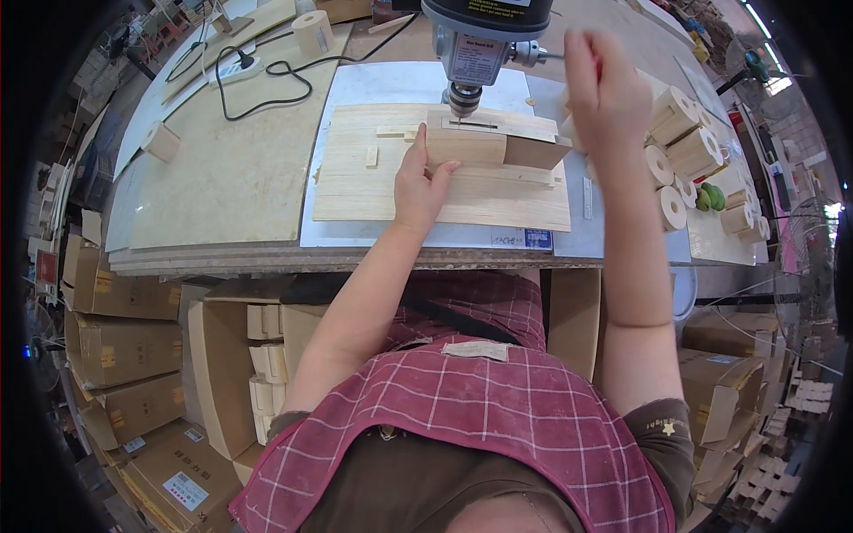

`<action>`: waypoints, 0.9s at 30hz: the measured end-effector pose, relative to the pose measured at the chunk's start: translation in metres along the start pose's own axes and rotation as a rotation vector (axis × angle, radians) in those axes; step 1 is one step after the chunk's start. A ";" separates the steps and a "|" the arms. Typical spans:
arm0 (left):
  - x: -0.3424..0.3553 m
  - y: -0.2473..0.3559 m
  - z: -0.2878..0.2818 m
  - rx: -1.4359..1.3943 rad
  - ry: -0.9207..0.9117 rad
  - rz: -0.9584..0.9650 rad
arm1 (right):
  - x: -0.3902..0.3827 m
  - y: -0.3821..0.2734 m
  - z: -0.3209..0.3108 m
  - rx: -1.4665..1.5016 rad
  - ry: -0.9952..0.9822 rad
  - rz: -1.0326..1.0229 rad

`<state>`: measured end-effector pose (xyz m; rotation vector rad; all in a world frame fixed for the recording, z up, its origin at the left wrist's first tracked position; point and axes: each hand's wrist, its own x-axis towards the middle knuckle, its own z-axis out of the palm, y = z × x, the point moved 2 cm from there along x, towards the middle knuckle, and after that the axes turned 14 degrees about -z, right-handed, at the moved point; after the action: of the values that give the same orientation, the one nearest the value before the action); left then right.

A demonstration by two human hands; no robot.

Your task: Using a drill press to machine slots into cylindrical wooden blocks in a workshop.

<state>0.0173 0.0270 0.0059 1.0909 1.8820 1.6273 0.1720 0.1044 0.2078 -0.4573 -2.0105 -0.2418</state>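
Observation:
A bench drill press (480, 58) stands at the far side of the table, its chuck (465, 98) pointing down with a thin bit. Beneath it lies a long pale wooden block (466, 149), with a slotted strip along its top face. My left hand (421, 185) grips the block's left end, thumb on the near face and fingers at the end. The bit's tip is at the slot; whether it touches the wood I cannot tell. My right hand (611, 98), raised at the right, is closed around the end of the drill's feed lever (551, 57), mostly hidden by the fingers.
A flat wooden board (373, 195) lies under the block, with a small wood piece (371, 157) on it. Several wooden cylinders (673, 209) crowd the right, beside green objects (709, 197). A power strip (235, 71) with a black cable sits left. Cardboard boxes (133, 355) flank me below.

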 end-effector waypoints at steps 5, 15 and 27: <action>0.003 0.006 0.008 -0.011 -0.013 0.016 | 0.069 0.034 0.004 -0.169 -0.106 0.110; 0.001 -0.002 0.001 -0.017 -0.028 -0.026 | -0.010 0.091 0.041 0.525 -0.160 0.293; 0.001 0.018 -0.028 0.080 -0.083 -0.147 | -0.142 0.061 0.026 0.537 -0.576 0.558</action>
<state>0.0010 0.0101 0.0297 1.0101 1.9385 1.4165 0.2347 0.1389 0.0684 -0.7678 -2.2747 0.8391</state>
